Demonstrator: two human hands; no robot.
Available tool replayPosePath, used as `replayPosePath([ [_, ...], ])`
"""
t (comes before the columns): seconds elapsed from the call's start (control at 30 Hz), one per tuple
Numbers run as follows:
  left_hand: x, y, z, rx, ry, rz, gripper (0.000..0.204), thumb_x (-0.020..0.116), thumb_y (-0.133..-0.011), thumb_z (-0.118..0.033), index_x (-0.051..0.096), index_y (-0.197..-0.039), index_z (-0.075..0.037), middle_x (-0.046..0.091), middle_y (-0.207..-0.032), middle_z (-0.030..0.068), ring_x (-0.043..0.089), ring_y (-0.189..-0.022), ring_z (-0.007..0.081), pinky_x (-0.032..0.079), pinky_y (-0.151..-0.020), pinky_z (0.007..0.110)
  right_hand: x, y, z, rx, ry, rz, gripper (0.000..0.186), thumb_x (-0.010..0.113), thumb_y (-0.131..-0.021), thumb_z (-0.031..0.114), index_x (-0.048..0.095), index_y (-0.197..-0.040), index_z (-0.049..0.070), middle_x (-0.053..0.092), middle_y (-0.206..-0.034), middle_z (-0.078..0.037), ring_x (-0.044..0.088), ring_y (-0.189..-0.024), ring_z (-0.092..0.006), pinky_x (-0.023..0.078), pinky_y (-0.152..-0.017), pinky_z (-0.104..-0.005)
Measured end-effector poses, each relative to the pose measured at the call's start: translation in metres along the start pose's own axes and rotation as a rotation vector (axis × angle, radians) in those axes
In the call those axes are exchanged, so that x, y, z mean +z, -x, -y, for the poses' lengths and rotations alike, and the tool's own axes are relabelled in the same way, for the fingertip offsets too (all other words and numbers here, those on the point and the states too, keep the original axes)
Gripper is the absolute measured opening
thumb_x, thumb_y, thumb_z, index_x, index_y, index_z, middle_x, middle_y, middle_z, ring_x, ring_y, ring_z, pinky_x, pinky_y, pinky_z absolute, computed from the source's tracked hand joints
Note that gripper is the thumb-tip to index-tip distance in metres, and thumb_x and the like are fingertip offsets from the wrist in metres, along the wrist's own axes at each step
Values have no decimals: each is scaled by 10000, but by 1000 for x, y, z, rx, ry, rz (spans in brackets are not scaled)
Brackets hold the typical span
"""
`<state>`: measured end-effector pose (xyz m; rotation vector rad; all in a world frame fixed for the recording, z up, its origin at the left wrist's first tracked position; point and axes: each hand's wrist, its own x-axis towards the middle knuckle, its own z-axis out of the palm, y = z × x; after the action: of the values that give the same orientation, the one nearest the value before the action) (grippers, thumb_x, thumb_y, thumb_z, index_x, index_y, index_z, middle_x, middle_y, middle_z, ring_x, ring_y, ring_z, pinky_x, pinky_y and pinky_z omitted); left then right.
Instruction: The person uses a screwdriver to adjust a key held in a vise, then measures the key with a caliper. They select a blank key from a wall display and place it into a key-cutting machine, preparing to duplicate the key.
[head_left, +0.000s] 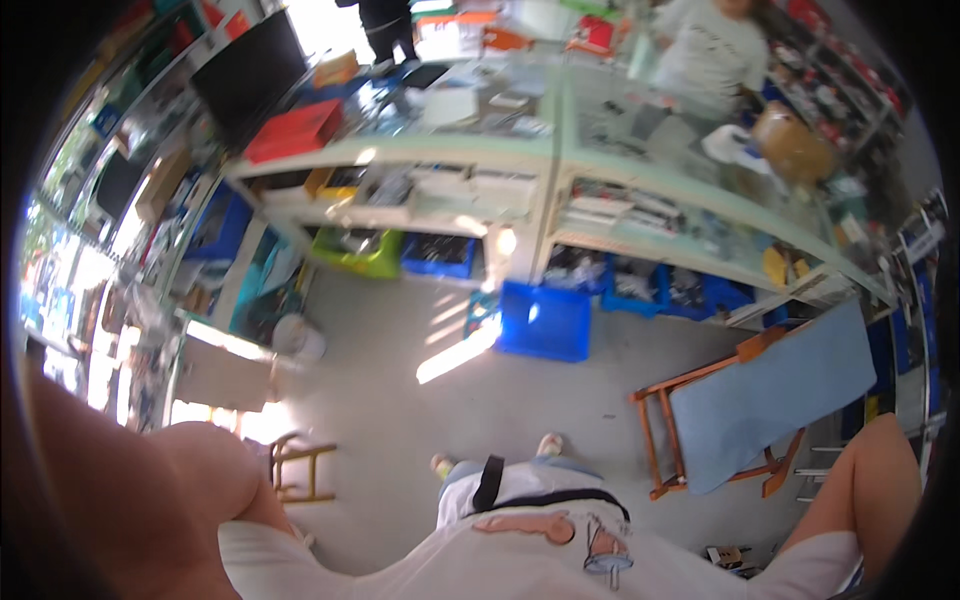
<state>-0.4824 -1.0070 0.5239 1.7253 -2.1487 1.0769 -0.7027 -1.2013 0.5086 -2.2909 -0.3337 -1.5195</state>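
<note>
Both hands are out of the picture; only the left arm (130, 500) and the right arm (865, 480) show, cut off at the edges. The person (715, 45) behind the counter (560, 150) is cut off at the top. Small things on the shelves (640, 215) are too blurry to tell.

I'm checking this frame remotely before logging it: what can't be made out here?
Head view only:
- Both hands: out of view; the left arm and right arm run off the lower edge.
- Goods under the glass counter: blurred by glare, too small to identify.
- Contents of the blue crate on the floor: not visible.
- Person behind the counter: cut off by the top edge.
- Folding chair: frame partly hidden by its blue cloth.
</note>
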Motion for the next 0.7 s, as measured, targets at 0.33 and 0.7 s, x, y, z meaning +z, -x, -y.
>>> replayPosePath([
  [0.33, 75, -121, -57, 0, -57, 115, 563, 570, -856, -277, 417, -1285, 54, 469, -1296, 197, 435, -1225, 299, 284, -1068, 399, -25, 117, -126, 474, -254, 153, 259, 484, -933, 227, 606, -1091, 63, 620, -1002, -81, 569, -1000, -203, 447, -866, -313],
  [0.7, 5, -49, -75, -372, -346, 188, 479, 584, -844, -179, 459, -1243, 53, 495, -1262, 186, 459, -1196, 280, 308, -1048, 386, 55, 169, -152, 678, -548, 273, 244, 480, -930, 232, 602, -1050, 59, 623, -967, -82, 570, -962, -215, 446, -854, -337],
])
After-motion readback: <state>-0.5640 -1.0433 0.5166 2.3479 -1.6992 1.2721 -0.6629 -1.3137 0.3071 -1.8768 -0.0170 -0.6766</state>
